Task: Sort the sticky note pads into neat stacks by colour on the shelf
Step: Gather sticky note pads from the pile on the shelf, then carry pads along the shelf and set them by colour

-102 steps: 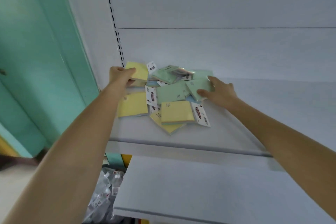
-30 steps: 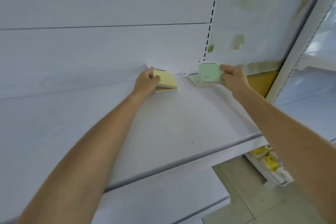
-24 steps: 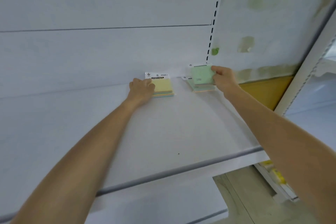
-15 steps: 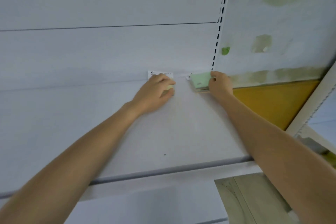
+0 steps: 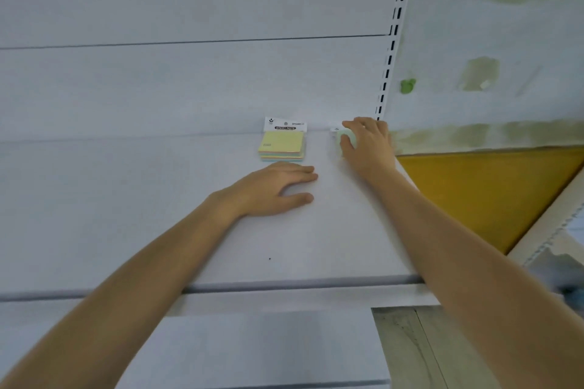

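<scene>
**Sticky note pads at the back of the shelf, one stack under each hand's reach**

Sticky note pads in two stacks on the white shelf (image 5: pixel 221 246), smooth and matte, both pushed to the rear panel. Yellow stack (image 5: pixel 282 145): square, flat, paper-edged, with paler blue and pinkish layers showing along the front edge; white header card with a black "STICKY NOTE" label standing up at the back. Just beyond the fingertips of the left hand (image 5: pixel 271 188), not touching. Left hand flat on the shelf, palm down, fingers together and extended, thumb spread, holding nothing. Green stack (image 5: pixel 343 139): pale mint, mostly hidden; only a rounded-looking corner and a scrap of white header visible. Number of pads in either stack not countable. Right hand (image 5: pixel 368 145) pressed over the green stack, fingers curled down on top of it. Slotted white upright (image 5: pixel 392 50) directly behind the right hand. Yellow panel (image 5: pixel 493 193) to the right of the right forearm.
</scene>
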